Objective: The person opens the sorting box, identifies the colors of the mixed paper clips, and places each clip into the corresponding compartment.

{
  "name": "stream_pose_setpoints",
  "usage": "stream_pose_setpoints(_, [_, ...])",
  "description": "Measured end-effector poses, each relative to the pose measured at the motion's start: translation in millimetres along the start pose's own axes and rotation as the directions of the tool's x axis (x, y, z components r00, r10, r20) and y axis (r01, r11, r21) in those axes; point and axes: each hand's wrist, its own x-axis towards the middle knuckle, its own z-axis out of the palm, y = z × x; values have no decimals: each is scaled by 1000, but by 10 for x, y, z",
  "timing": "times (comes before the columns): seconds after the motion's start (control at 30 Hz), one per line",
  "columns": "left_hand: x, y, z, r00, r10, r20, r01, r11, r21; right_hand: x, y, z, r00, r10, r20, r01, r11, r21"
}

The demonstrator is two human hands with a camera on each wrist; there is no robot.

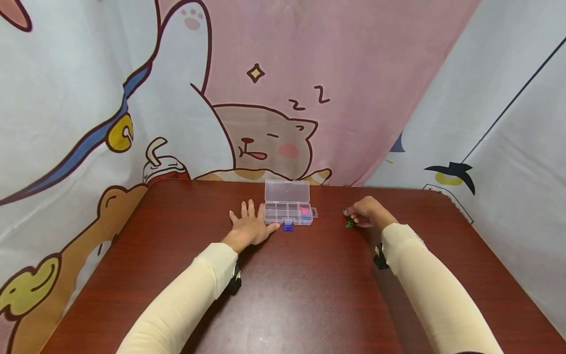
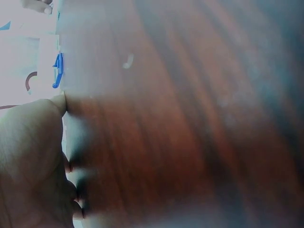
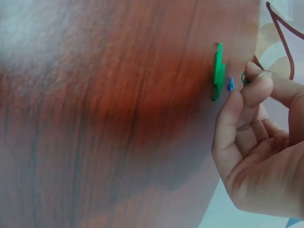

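A clear plastic organizer box (image 1: 270, 221) stands on the table, its lid (image 1: 287, 191) raised at the back. Pink and blue pieces (image 1: 305, 213) lie in its right-hand compartments. My left hand (image 1: 251, 229) rests spread beside the box's left side, the thumb reaching to its front near the blue latch (image 1: 288, 226). Off to the box's right, my right hand (image 1: 365, 211) pinches a small green paper clip (image 3: 244, 78) between thumb and index finger, mostly hidden by the fingertips. Close by are several green paper clips (image 3: 219, 73) on the table and a small blue piece (image 3: 231, 84) near the fingertips.
The brown wooden table (image 1: 300, 295) reaches back to a cartoon-printed curtain (image 1: 353, 88), which also hangs along both sides. A clear hanging tab (image 1: 314, 212) sticks out from the box's right end.
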Motion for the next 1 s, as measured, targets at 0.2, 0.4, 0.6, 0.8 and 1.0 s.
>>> stream_pose_setpoints(0.2, [-8, 3, 8, 1000, 1, -1, -1, 1000, 1, -2, -61, -20, 997, -5, 71, -1, 996, 92])
stream_pose_setpoints(0.4, [3, -2, 48, 1000, -5, -1, 5, 1000, 1, -81, -185, 70, 991, -27, 130, 9, 990, 139])
stream_pose_setpoints(0.6, [0, -2, 52, 1000, -3, 6, 3, 1000, 7, -149, -355, 291, 985, -62, 160, 35, 985, 166])
stream_pose_setpoints(0.8, [-9, 7, 28, 1000, -3, 6, 3, 1000, 10, -189, -516, 529, 980, -91, 176, 60, 983, 176])
stream_pose_setpoints(1.0, [6, 5, 24, 1000, -1, -2, 1, 1000, 11, -255, -645, 740, 966, -129, 223, 92, 981, 169])
